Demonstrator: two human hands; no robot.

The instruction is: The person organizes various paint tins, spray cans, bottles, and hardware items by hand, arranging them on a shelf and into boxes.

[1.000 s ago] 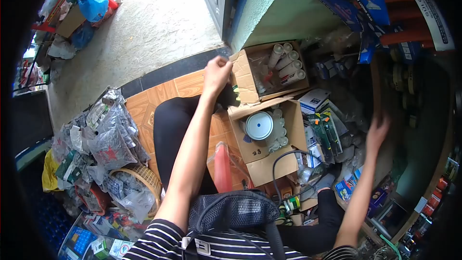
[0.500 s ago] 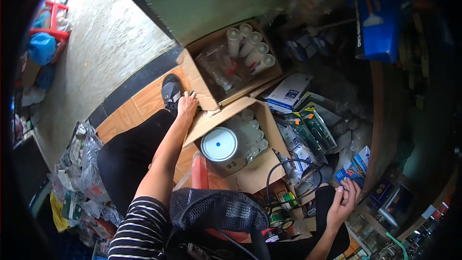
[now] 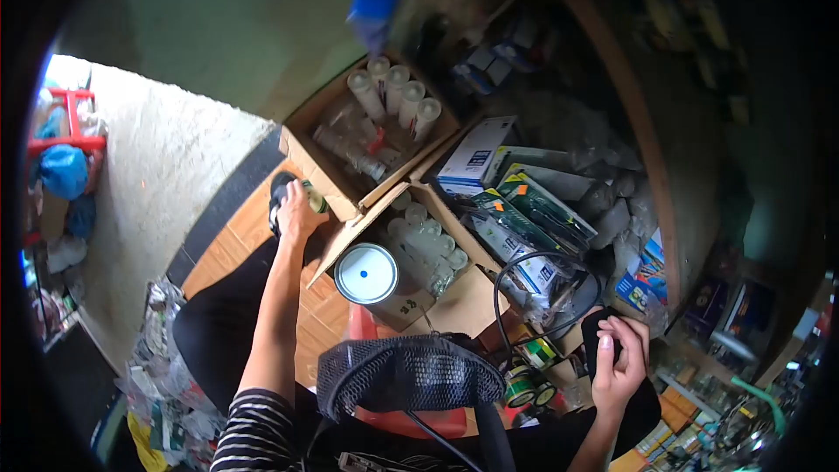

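Observation:
My left hand [image 3: 297, 212] is closed around a small green and gold can [image 3: 315, 198], beside the shoe [image 3: 280, 197] and the flap of the upper cardboard box [image 3: 360, 203]. My right hand [image 3: 622, 358] rests at my knee, fingers loosely bent and a little apart, with nothing visible in it. Between my arms, a round tin with a white lid [image 3: 366, 274] sits at the lower open box [image 3: 476, 301], which also holds clear plastic-wrapped items. Several white tubes [image 3: 411, 104] stand in the upper box.
Packaged goods [image 3: 546, 210] and a white-blue box [image 3: 479, 156] lie right of the boxes. A black cable [image 3: 498, 297] loops near my right knee, beside several green rolls [image 3: 520, 385]. A black mesh object [image 3: 411, 376] is in front of me. Plastic bags [image 3: 162, 385] lie left.
The camera view has turned, shifting the boxes left. The green can now shows clearly in my left hand, near the shoe. My right hand remains by my knee.

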